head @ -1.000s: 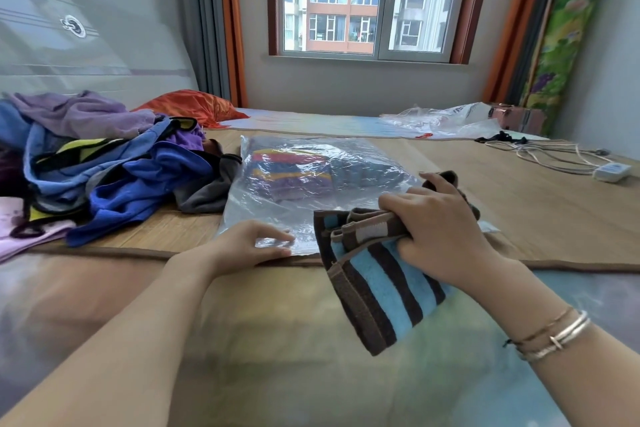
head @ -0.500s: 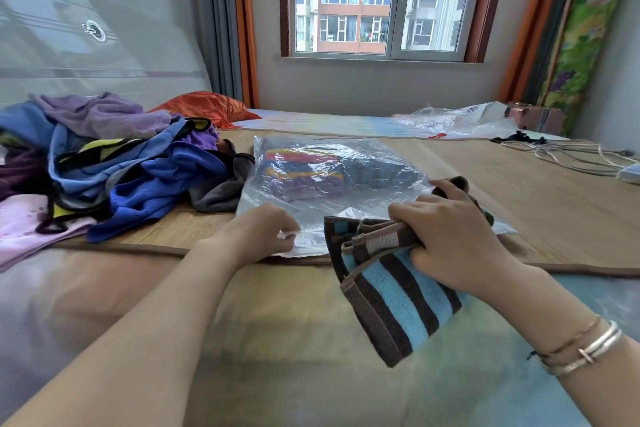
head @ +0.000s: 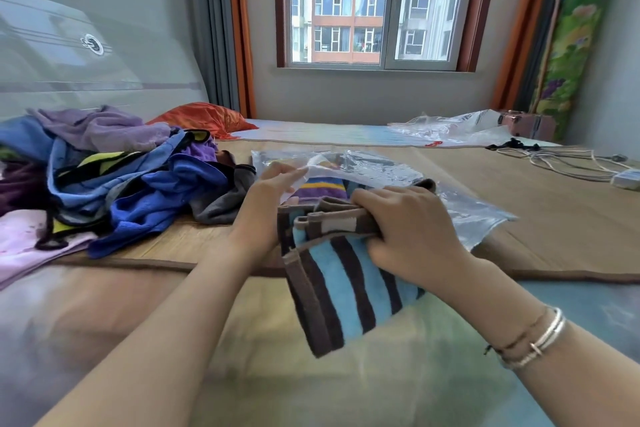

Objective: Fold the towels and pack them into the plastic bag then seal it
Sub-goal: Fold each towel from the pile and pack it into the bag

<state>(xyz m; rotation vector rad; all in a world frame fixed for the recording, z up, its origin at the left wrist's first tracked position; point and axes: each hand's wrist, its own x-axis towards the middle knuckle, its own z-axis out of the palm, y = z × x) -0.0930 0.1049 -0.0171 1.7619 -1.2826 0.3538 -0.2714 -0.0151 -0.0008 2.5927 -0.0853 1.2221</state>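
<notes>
A clear plastic bag (head: 460, 215) lies on the bamboo mat in the middle, with a folded purple, yellow and blue striped towel (head: 320, 188) inside it. My left hand (head: 266, 204) pinches the bag's upper flap at the near edge and holds it lifted, so the mouth gapes. My right hand (head: 412, 229) grips a folded brown and light-blue striped towel (head: 346, 284) at the bag's mouth; its lower half hangs toward me over the mat's edge.
A heap of unfolded towels (head: 114, 180) in blue, purple and pink lies at the left. An orange pillow (head: 204, 118) sits behind it. Another crumpled plastic bag (head: 450, 128) lies at the far right, with white cables and a charger (head: 588, 166) beside it.
My left hand went from lying flat on the bag's near edge to pinching the top layer and lifting it, opening the mouth. My right hand kept hold of the striped towel.
</notes>
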